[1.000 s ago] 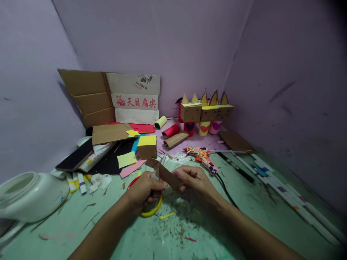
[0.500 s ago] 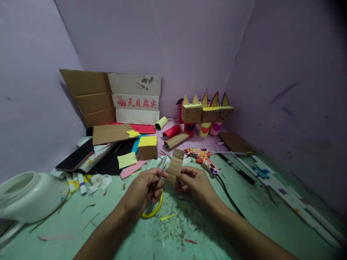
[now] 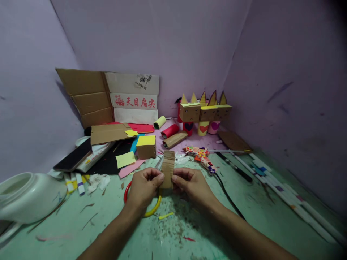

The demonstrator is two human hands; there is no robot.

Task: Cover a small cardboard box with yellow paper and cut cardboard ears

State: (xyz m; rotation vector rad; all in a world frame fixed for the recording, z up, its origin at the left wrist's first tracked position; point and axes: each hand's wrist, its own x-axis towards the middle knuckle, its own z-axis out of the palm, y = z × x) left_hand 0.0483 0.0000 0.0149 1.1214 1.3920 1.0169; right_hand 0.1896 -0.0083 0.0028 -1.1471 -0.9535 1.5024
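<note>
A brown corrugated cardboard strip (image 3: 168, 169) stands on end above the green, scrap-littered tabletop (image 3: 189, 231), directly in front of the person. Its long axis runs near upright, and its top points toward the far wall. It sits squarely between the two hands, each about as near as the other. The left hand (image 3: 143, 187) pinches the strip's lower left edge with thumb and fingertips closed together. The right hand (image 3: 191, 184) mirrors it on the lower right edge, its fingers clamped the same way. The upper half of the strip stands clear of both grips.

The left hand also carries a pair of scissors with red and yellow loop handles (image 3: 153, 210). The handles hang below the palm, and the grey blades rise just beside the strip's left edge. Whether they touch it cannot be told.

Behind the strip sits a small cardboard box with a yellow top (image 3: 146, 147), and to its right lies a brightly patterned glue gun (image 3: 202, 156). Cardboard figures with pointed ears (image 3: 206, 112) line the back wall.
</note>
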